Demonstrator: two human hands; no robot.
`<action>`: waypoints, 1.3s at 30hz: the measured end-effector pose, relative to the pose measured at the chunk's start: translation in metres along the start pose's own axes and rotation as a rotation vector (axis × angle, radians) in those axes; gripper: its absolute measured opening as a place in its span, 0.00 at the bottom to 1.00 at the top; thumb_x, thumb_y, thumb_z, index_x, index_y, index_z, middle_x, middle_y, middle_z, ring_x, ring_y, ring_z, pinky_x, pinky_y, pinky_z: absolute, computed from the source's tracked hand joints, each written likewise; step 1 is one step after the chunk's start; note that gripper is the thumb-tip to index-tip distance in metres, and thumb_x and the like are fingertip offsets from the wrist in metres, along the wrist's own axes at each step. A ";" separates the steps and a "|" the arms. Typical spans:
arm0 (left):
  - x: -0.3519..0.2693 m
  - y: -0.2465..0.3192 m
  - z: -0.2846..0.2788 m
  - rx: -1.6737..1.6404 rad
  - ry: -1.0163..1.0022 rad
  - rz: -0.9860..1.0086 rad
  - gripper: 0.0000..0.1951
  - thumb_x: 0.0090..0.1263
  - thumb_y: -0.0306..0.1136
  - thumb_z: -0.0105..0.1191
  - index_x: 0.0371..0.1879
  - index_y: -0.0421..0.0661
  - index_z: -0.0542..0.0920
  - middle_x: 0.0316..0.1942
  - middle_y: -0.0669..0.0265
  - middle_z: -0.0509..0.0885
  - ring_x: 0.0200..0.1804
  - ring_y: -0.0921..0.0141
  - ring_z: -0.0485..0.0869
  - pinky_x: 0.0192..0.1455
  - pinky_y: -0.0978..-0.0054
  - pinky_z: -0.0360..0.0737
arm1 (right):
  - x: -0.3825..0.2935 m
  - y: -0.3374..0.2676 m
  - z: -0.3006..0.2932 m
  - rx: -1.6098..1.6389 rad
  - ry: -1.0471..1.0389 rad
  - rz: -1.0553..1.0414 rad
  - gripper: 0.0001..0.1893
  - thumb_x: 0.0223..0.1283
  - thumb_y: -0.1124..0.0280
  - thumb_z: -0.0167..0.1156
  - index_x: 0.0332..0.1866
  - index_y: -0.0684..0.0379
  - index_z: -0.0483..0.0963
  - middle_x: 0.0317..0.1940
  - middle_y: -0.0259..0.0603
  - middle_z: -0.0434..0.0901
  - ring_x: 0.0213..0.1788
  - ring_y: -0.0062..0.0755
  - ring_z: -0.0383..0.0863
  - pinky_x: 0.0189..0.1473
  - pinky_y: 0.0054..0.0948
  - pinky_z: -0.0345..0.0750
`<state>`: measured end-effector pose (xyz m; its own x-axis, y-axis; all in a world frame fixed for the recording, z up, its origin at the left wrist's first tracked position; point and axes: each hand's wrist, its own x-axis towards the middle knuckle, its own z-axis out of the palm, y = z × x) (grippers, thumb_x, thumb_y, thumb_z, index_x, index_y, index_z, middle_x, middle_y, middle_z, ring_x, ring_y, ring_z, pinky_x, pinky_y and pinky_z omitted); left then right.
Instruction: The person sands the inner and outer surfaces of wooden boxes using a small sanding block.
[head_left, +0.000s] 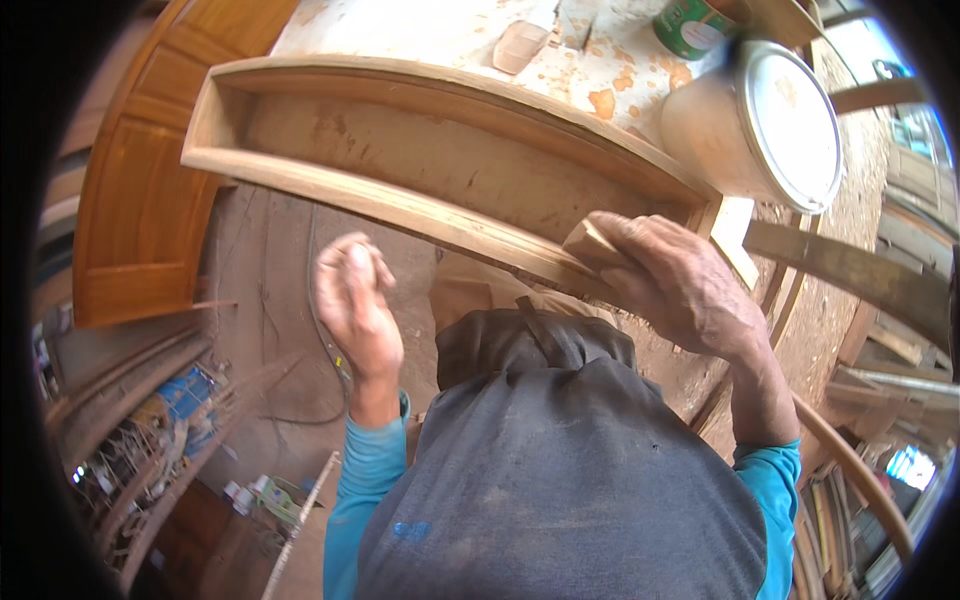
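A long, shallow wooden box (352, 187), like a drawer, lies across the bench edge in front of me. My right hand (675, 281) grips a small wooden block (596, 244), with its fingers over the top, and the block rests on the right part of the box's near rim. Apart from the box, my left hand (356, 292) is raised below the near side, left of my body. Its fingers are curled in, blurred, and nothing shows in them. Brown stains mark the box's inner bottom panel (442, 165).
A white lidded bucket (712, 124) and a green tin (690, 30) stand beyond the right end. A brown flat piece (521, 46) lies on the stained white worktop (420, 26). At left leans a varnished panelled door (142, 202). A cable (311, 300) trails across the floor.
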<state>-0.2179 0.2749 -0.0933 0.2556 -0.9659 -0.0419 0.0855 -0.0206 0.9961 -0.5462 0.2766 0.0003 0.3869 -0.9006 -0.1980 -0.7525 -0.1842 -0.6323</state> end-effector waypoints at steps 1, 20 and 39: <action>0.009 0.002 0.003 0.022 0.088 0.043 0.13 0.88 0.37 0.54 0.62 0.43 0.80 0.48 0.67 0.84 0.48 0.78 0.78 0.51 0.76 0.77 | 0.004 0.002 -0.002 -0.041 -0.065 -0.031 0.23 0.79 0.66 0.62 0.73 0.64 0.74 0.49 0.51 0.86 0.52 0.50 0.86 0.59 0.45 0.84; 0.135 -0.054 0.010 0.170 0.562 0.240 0.39 0.92 0.47 0.38 0.86 0.28 0.45 0.87 0.34 0.48 0.88 0.48 0.56 0.90 0.58 0.54 | 0.111 -0.024 0.046 -0.070 0.031 -0.507 0.15 0.78 0.65 0.62 0.58 0.64 0.75 0.39 0.52 0.82 0.42 0.52 0.85 0.45 0.47 0.83; 0.127 -0.049 0.011 -0.125 0.482 0.316 0.46 0.90 0.66 0.19 0.88 0.35 0.49 0.89 0.46 0.49 0.89 0.55 0.53 0.92 0.57 0.48 | 0.162 -0.056 0.049 0.052 -0.060 -0.382 0.25 0.73 0.74 0.66 0.71 0.68 0.73 0.43 0.55 0.84 0.45 0.56 0.87 0.46 0.49 0.84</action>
<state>-0.2005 0.1503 -0.1468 0.6937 -0.6931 0.1958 0.0390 0.3076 0.9507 -0.4157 0.1602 -0.0330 0.6652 -0.7464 0.0167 -0.5208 -0.4800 -0.7059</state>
